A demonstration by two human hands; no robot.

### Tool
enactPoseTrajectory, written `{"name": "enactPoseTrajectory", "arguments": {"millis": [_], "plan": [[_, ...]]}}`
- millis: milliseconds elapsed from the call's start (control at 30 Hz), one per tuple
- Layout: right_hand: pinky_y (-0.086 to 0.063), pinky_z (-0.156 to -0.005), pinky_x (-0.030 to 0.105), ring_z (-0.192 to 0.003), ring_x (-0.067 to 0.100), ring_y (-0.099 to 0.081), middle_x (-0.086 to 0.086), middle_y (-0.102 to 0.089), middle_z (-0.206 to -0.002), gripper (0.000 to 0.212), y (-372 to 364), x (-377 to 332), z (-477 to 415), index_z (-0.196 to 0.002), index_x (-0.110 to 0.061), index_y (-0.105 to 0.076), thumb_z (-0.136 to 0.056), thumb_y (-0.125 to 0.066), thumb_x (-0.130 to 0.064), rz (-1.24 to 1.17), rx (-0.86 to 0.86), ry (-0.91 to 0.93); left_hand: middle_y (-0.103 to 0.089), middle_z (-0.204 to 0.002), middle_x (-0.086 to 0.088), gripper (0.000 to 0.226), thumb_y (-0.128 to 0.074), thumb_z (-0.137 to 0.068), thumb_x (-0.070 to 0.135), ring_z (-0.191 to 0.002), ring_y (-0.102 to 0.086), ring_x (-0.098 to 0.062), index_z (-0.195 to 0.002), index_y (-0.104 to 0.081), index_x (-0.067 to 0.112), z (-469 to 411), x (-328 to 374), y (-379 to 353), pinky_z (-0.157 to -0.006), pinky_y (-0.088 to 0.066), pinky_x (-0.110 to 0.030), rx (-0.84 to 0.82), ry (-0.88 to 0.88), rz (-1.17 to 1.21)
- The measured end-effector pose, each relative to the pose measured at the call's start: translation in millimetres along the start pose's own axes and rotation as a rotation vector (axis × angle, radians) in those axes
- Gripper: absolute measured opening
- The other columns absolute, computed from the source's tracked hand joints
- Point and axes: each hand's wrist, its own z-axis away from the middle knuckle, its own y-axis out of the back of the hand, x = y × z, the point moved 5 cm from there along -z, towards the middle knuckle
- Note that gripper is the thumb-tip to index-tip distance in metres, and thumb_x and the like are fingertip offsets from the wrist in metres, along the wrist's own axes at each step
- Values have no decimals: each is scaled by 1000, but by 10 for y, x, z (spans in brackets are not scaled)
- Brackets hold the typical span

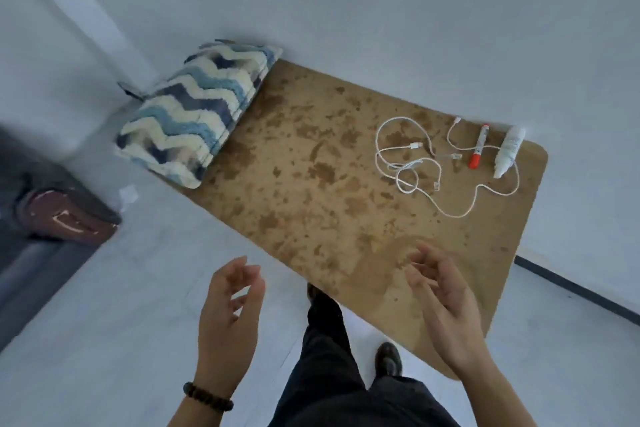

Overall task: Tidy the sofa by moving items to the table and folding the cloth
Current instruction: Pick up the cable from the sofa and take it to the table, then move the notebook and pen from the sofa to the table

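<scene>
A folded fluffy cloth point(194, 118) with blue, navy and cream zigzags lies on the far left end of the brown mottled table point(311, 204), overhanging its edge. At the right end lie tangled white cables point(412, 163), a red-capped marker point(479, 146) and a white bottle point(507, 151) on its side. My left hand point(228, 315) hovers over the floor in front of the table, fingers apart, empty. My right hand point(443, 302) hovers over the table's near edge, fingers loosely curled, holding nothing.
The dark sofa's arm point(62, 215), worn and reddish, shows at the left edge. A crumpled white scrap point(128, 194) lies on the pale floor between sofa and table. White walls stand behind the table. My legs and dark shoes point(388, 357) are below.
</scene>
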Motion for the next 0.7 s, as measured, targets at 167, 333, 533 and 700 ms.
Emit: {"name": "enactPoseTrajectory", "arguments": {"millis": [167,333,533,700], "plan": [[-50,-73,11,-89,-4,-64,-20,-67,-99,24,-933,-287,230,-115,-40,-59,-96,-61,-25,109,-288,93,-68,-108,9,25,-59,-93,15,-101,-62,0,-117,-55,23,674,-322,1166,-77,-50,-13,376,61,6],[-52,-84,21,-101,6,-63,-20,-64,-109,30,-2197,-598,790,-122,-38,-57,-97,-59,-22,182,-628,261,-68,-107,11,24,-58,-94,15,-102,-62,-1,-114,-56,28,1437,-800,2268,-81,-50,-11,727,139,82],[-48,-79,10,-102,1,-62,-26,-64,-107,33,-3773,-515,1846,-124,-37,-57,-96,-62,-21,328,-910,375,-65,-108,21,27,-61,-92,17,-101,-60,5,-113,-54,34,2302,-1723,3380,-77,-46,-4,966,319,174],[-48,-79,6,-105,-4,-59,-20,-64,-115,31,-4980,-440,2701,-127,-37,-54,-97,-58,-29,434,-1130,440,-67,-104,14,27,-62,-92,14,-98,-61,6,-114,-55,29,2786,-2401,4269,-78,-51,-19,1129,418,240]]}}
